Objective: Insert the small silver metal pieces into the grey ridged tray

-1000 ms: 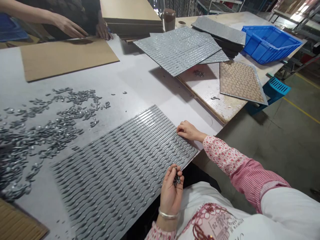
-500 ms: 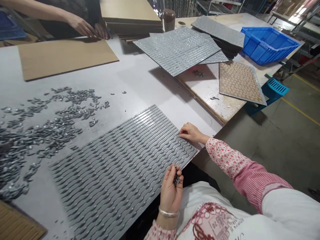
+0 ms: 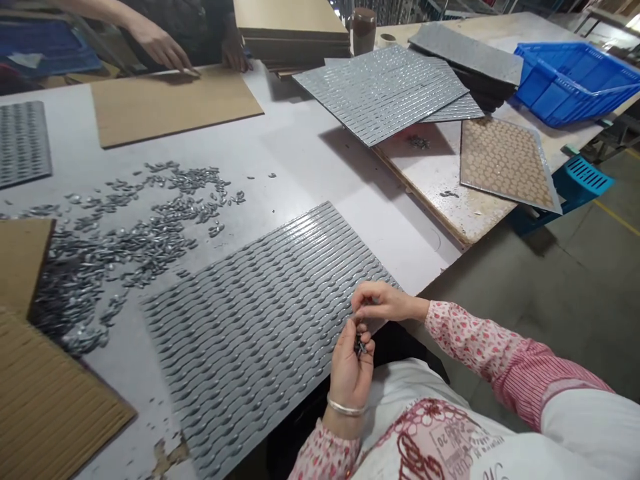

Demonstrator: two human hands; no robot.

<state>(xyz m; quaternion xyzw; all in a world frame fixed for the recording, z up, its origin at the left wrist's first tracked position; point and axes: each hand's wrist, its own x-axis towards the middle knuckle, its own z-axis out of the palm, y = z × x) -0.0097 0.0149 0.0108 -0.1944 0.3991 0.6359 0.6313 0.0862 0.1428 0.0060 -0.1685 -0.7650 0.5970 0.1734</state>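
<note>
A grey ribbed mould sheet [image 3: 260, 320] lies on the white table [image 3: 300, 167] in front of me, its slots filled with small grey leaf-shaped pieces. My left hand [image 3: 350, 370] is cupped at the sheet's near right corner and holds a few of those small grey pieces [image 3: 359, 344]. My right hand [image 3: 383, 303] hovers just above it at the sheet's right edge, its fingertips pinched together by the pieces in the left hand. Whether they grip a piece is hidden.
A loose pile of grey pieces [image 3: 120, 233] spreads over the table's left. Cardboard sheets [image 3: 175, 103] lie at the back and at the left. More grey sheets [image 3: 385, 90], a brown mesh tile [image 3: 505, 163] and a blue crate [image 3: 570, 80] are at the right. Another person's hands [image 3: 160, 47] work at the far edge.
My right hand left the sheet's right edge and came down to meet the left hand. The view shifted left, so the table's contents sit further right.
</note>
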